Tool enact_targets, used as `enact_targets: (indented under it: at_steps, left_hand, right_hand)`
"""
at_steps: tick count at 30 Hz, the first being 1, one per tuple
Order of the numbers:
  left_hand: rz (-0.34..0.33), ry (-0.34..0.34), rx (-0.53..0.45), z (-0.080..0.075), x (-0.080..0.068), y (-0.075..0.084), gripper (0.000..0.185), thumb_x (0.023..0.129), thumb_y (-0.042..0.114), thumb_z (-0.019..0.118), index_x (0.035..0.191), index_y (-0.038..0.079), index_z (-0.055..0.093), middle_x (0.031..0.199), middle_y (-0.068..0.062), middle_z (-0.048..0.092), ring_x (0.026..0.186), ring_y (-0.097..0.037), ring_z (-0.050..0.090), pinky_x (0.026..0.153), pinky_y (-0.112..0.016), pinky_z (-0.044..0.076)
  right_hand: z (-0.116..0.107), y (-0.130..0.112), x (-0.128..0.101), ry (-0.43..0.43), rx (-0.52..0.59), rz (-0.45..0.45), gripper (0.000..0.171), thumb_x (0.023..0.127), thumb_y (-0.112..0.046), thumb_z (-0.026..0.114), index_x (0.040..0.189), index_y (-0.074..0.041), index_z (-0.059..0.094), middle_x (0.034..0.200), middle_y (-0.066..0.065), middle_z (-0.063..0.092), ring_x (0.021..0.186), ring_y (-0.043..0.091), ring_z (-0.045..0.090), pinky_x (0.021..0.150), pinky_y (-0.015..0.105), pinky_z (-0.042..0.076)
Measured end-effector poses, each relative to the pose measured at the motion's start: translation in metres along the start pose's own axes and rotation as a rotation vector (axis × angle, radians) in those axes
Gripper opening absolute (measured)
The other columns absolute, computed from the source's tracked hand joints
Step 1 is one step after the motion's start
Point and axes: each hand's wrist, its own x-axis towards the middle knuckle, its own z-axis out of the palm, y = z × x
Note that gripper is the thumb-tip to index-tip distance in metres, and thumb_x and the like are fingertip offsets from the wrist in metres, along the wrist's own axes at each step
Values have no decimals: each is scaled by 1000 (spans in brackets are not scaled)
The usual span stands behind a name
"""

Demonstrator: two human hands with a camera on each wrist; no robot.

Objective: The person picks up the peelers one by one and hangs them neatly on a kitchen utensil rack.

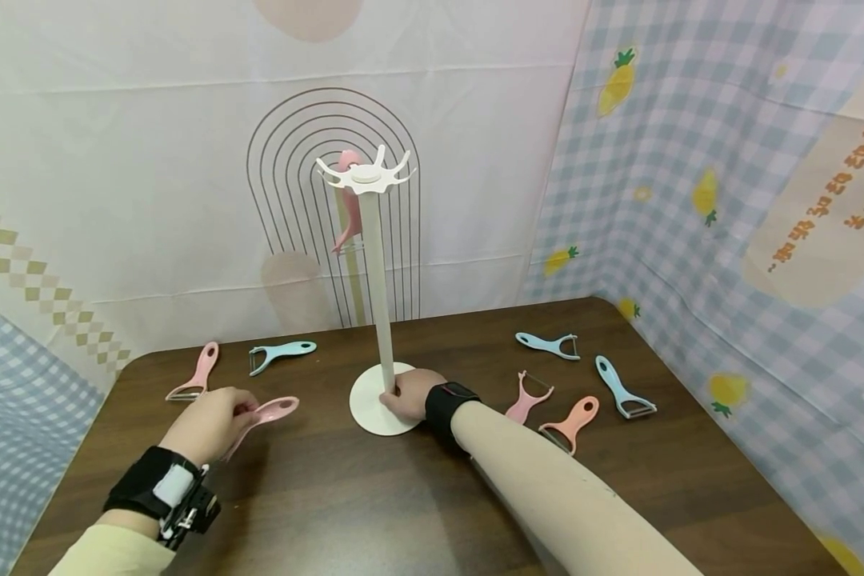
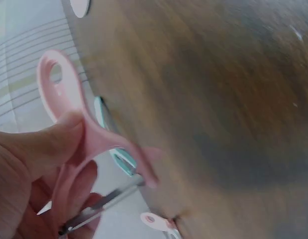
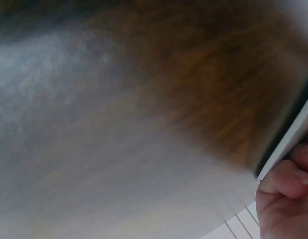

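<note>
Checked blue cloth (image 1: 662, 120) and white printed cloth (image 1: 151, 184) are backing a dark wood-grain table (image 1: 310, 512), where a person's left hand (image 1: 212, 420) is pinching a smooth pink peeler (image 1: 277, 409) between thumb and fingers. Its long axis is slanting, the holed handle end pointing right toward a white stand (image 1: 378, 296), the metal blade end pointing back toward the person. Bare wood is separating it from the stand's round base (image 1: 366, 404), which the right hand (image 1: 416, 394) is gripping at its right side. Near the table's rear edge, a second pink peeler (image 1: 205, 368) and a blue peeler (image 1: 288, 350) are lying leftward; four loose peelers (image 1: 614, 380) are lying rightward. Overhead, curved hooks (image 1: 366, 174) are radiating from the slim pole, one carrying a hanging pink peeler (image 1: 351, 212), blade end downward.
</note>
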Motion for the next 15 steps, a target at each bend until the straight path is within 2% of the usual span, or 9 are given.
enact_targets:
  at_steps: [3, 9, 13, 15]
  left_hand:
    - [21, 69, -26, -3, 4, 7, 2, 89, 6, 68, 89, 4, 69, 78, -2, 60, 68, -17, 53, 63, -38, 46]
    - [82, 251, -74, -9, 9, 23, 8, 89, -3, 63, 96, 1, 67, 85, -10, 62, 73, -23, 58, 68, -44, 48]
    - [108, 339, -106, -13, 13, 34, 11, 91, -6, 59, 99, 1, 62, 73, -4, 59, 63, -18, 55, 64, -41, 47]
    - [117, 382, -126, -16, 15, 39, 12, 92, -7, 58, 101, 0, 61, 67, -1, 58, 58, -16, 53, 70, -43, 46]
  right_hand:
    - [2, 2, 1, 0, -3, 0, 35, 94, -47, 52, 108, -21, 70, 91, -8, 68, 82, 9, 60, 75, 29, 47]
    - [3, 4, 3, 5, -5, -10, 35, 94, -47, 52, 106, -21, 70, 89, -8, 67, 80, 9, 60, 74, 30, 47]
    - [3, 4, 4, 3, -3, -18, 34, 95, -47, 52, 104, -20, 70, 86, -9, 66, 78, 9, 59, 73, 30, 47]
    - [3, 4, 3, -1, -7, -15, 34, 95, -47, 51, 105, -20, 69, 86, -9, 66, 79, 9, 59, 73, 29, 47]
